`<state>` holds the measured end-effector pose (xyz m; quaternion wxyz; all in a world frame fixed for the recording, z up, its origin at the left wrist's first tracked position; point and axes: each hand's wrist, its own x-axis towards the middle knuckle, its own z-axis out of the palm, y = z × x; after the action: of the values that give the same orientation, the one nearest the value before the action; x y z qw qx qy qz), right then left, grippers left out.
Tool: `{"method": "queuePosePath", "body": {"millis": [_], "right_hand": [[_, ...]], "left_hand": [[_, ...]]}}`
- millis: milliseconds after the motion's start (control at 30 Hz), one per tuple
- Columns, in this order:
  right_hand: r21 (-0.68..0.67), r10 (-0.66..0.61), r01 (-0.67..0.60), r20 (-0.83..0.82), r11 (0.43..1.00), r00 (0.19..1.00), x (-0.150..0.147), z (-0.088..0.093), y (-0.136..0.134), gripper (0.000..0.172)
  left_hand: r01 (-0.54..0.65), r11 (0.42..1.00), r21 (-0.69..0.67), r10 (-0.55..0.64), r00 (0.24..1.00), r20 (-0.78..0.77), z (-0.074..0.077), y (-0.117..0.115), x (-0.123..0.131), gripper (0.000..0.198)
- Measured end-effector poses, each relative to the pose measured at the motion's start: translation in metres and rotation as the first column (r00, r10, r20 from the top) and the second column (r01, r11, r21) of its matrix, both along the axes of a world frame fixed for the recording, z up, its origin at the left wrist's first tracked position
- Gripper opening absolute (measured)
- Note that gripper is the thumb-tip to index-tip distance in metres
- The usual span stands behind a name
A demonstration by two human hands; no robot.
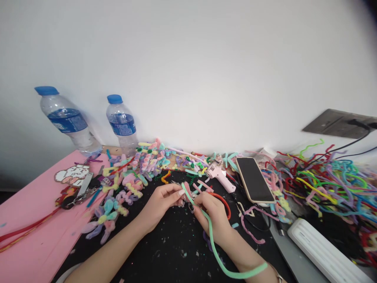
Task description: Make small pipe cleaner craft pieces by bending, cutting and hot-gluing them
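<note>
Thumb and fingers of the left hand (163, 201) pinch a small pink pipe-cleaner piece (186, 196) above the black mat (176, 253). The right hand (213, 215) grasps a mint-green pipe cleaner (209, 234) that trails over its wrist. A pink glue gun (219, 175) and a phone (255, 180) lie just beyond.

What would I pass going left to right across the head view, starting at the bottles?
Left water bottle → second water bottle → left hand → right hand, both pinching the green pipe cleaner → phone → tangled pipe cleaners.

Bare black mat (176, 251) near the body, pipe-cleaner pieces (141, 169) crowding behind, phone (255, 179) and tangled pile (330, 184) blocking right
</note>
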<state>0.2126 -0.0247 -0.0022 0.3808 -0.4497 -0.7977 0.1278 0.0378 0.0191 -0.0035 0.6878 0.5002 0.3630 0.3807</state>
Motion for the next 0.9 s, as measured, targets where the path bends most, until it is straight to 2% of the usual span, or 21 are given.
{"method": "queuePosePath", "body": {"millis": [100,300,500,767,900], "right_hand": [[0.022,0.010,-0.011,0.033,1.000,0.999,0.0002,-0.0005,0.0002,0.012],[0.023,0.037,-0.040,0.127,0.999,0.991,0.0015,-0.0018,0.0006,0.013],[0.037,0.036,-0.043,0.178,0.998,0.983,0.0006,-0.0011,-0.0002,0.016],[0.039,0.043,-0.047,0.100,0.998,0.994,0.0008,-0.0012,-0.0005,0.011],[0.033,0.054,-0.055,0.030,0.998,0.998,0.0004,0.0014,-0.0029,0.011]], "left_hand": [[0.005,0.999,-0.050,-0.003,0.999,0.032,-0.0015,-0.0004,0.0001,0.018],[0.029,0.997,-0.072,-0.023,0.997,0.070,-0.0017,-0.0007,0.0000,0.019],[0.000,0.996,-0.084,0.005,0.998,0.063,-0.0003,-0.0015,0.0018,0.019],[-0.009,1.000,-0.029,0.009,1.000,0.018,-0.0028,-0.0011,0.0012,0.018],[0.038,0.999,0.021,-0.038,0.999,-0.020,-0.0035,-0.0012,0.0001,0.018]]}}
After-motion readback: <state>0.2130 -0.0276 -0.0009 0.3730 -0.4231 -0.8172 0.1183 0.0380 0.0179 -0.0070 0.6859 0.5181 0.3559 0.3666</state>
